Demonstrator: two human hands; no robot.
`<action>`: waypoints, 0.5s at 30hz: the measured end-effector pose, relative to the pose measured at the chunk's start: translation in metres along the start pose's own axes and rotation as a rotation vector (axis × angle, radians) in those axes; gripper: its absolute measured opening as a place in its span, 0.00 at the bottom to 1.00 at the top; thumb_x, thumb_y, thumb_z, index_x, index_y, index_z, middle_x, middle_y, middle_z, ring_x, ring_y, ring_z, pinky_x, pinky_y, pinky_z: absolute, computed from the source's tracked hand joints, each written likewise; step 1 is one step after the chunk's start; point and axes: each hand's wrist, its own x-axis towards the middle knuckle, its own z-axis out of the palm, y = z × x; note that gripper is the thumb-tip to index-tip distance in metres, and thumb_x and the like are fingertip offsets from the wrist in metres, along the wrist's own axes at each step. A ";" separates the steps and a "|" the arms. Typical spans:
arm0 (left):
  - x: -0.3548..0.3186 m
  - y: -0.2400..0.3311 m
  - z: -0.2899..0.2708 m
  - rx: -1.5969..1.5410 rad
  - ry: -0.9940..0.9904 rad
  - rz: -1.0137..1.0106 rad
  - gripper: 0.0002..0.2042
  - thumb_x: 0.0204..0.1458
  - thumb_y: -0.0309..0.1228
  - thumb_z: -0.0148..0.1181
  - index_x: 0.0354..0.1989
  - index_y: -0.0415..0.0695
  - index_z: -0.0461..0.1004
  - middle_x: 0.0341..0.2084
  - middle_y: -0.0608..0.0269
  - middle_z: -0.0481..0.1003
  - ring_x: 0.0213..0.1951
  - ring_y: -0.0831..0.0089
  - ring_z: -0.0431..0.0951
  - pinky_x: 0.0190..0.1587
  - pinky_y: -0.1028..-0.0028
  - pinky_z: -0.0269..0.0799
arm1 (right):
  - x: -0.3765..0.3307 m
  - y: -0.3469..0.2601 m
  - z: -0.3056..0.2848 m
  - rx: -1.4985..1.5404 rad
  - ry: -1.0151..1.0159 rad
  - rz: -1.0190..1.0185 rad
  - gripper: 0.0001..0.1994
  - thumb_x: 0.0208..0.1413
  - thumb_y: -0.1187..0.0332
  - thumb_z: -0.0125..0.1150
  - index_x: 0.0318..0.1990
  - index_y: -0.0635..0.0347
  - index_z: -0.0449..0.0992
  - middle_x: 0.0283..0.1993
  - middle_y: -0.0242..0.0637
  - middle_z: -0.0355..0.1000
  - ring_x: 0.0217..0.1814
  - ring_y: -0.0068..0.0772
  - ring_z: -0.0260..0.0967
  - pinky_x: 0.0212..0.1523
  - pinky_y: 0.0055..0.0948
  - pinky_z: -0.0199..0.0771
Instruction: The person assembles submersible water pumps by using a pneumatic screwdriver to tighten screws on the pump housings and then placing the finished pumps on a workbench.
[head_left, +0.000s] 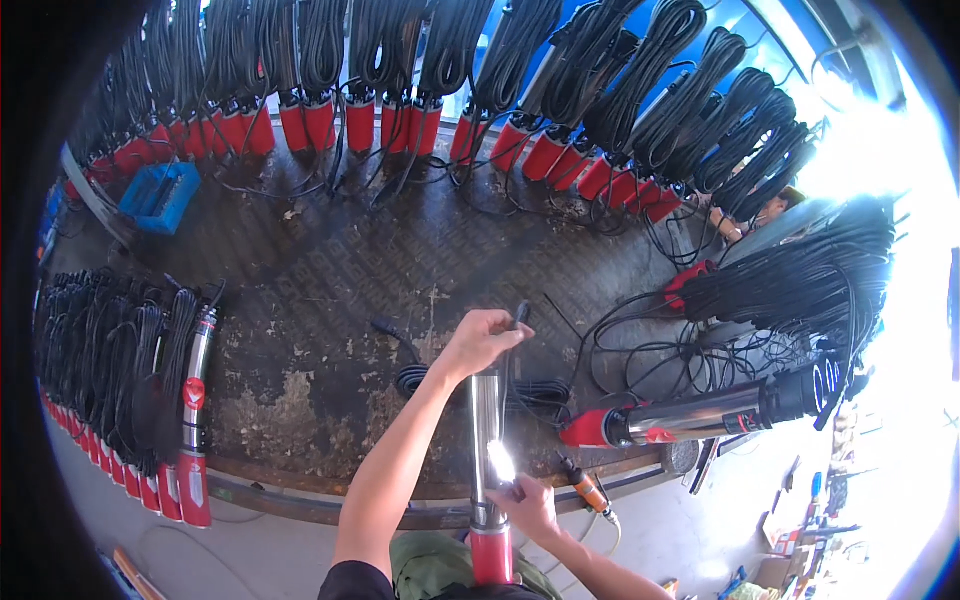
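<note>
Upright between the hands: a steel pump tube [487,440] with a red base [491,553], standing at the near edge of the dark metal platform [330,300]. Left hand [483,340] above the tube's top end, fingers curled shut around a black cable [520,318] with its plug poking out past the knuckles. Left forearm stretched up from the lower edge, elbow low, wrist bent toward the right. Right hand [527,503] low on the tube, just above the red base, fingers wrapped on the steel beside a bright glare spot. Right of it, an orange-handled tool [587,490] lying at the platform's near edge. Further right, a second steel pump [690,415] lying flat with a red end. A blue crate [160,195] in the far left corner; contents too small to tell. Along the far and left edges, rows of red-ended pumps [320,122] with black cable coils [330,45].
</note>
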 end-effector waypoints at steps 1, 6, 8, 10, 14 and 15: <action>-0.003 0.018 -0.001 0.030 -0.060 -0.018 0.08 0.56 0.27 0.62 0.39 0.36 0.83 0.31 0.66 0.81 0.35 0.82 0.76 0.41 0.77 0.71 | 0.003 0.003 0.002 0.026 0.042 0.034 0.16 0.45 0.63 0.79 0.28 0.63 0.76 0.20 0.36 0.70 0.20 0.28 0.66 0.24 0.31 0.68; 0.013 -0.008 -0.026 0.186 0.004 0.085 0.09 0.55 0.27 0.62 0.39 0.35 0.84 0.28 0.66 0.80 0.34 0.82 0.76 0.40 0.77 0.70 | 0.070 -0.031 0.004 -0.002 0.127 -0.001 0.16 0.45 0.63 0.76 0.25 0.64 0.74 0.18 0.38 0.67 0.18 0.27 0.62 0.22 0.33 0.65; 0.023 -0.041 -0.029 0.156 0.043 0.002 0.09 0.55 0.26 0.62 0.39 0.35 0.84 0.27 0.65 0.80 0.34 0.82 0.76 0.40 0.77 0.69 | 0.110 -0.034 0.006 0.032 0.168 -0.007 0.16 0.44 0.63 0.75 0.25 0.64 0.74 0.18 0.40 0.67 0.19 0.32 0.64 0.24 0.34 0.66; 0.023 -0.065 -0.023 0.038 0.100 -0.006 0.09 0.56 0.24 0.58 0.36 0.32 0.83 0.28 0.61 0.82 0.32 0.80 0.78 0.37 0.78 0.72 | 0.140 -0.043 0.006 -0.002 0.193 -0.067 0.16 0.45 0.62 0.75 0.25 0.64 0.73 0.19 0.42 0.67 0.19 0.38 0.65 0.25 0.35 0.67; 0.032 -0.108 -0.017 -0.093 0.229 0.054 0.09 0.56 0.23 0.55 0.34 0.32 0.82 0.27 0.59 0.82 0.29 0.78 0.79 0.36 0.77 0.74 | 0.186 -0.047 0.013 -0.054 0.304 -0.125 0.17 0.46 0.63 0.74 0.24 0.63 0.70 0.20 0.44 0.69 0.23 0.51 0.67 0.27 0.43 0.65; 0.033 -0.101 -0.011 -0.081 0.226 0.015 0.09 0.57 0.23 0.54 0.32 0.32 0.81 0.27 0.60 0.82 0.29 0.77 0.79 0.36 0.76 0.74 | 0.191 -0.041 0.012 -0.088 0.310 -0.146 0.17 0.45 0.63 0.74 0.25 0.63 0.70 0.21 0.45 0.69 0.24 0.53 0.68 0.27 0.43 0.65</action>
